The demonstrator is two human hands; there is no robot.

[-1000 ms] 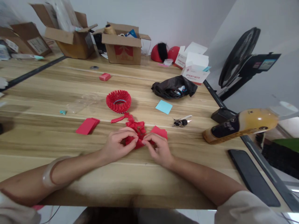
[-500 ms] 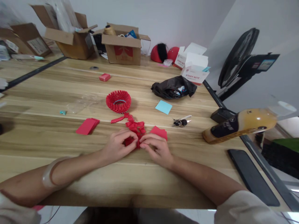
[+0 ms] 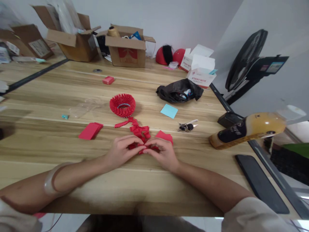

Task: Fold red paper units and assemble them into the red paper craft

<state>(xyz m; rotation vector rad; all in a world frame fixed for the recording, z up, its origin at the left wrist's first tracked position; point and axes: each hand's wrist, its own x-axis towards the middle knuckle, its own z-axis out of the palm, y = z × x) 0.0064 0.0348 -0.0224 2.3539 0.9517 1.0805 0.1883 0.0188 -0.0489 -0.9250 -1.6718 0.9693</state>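
Observation:
Fingertips of my left hand [image 3: 126, 149] and my right hand [image 3: 162, 152] meet in a pinch on a small piece of red paper [image 3: 142, 149], mostly hidden by the fingers. Several folded red paper pieces [image 3: 140, 129] lie in a loose pile just beyond the hands. Behind that pile stands a round red bowl made of folded paper pieces [image 3: 122, 105], with a pale blue ring inside. Flat red paper slips [image 3: 90, 130] are stacked to the left, and more red slips [image 3: 165, 136] lie partly behind my right hand.
A blue sticky note [image 3: 169, 111], keys [image 3: 187, 126] and a black plastic bag [image 3: 180, 90] lie to the right. A bottle [image 3: 246, 130] and a phone [image 3: 262, 183] are near the right edge. Cardboard boxes [image 3: 126, 53] line the back; a fan [image 3: 248, 61] stands beyond the table.
Both hands' fingertips have come closer together on the red paper piece, and my right fingers lie flatter. The bowl and the paper stacks have stayed in place.

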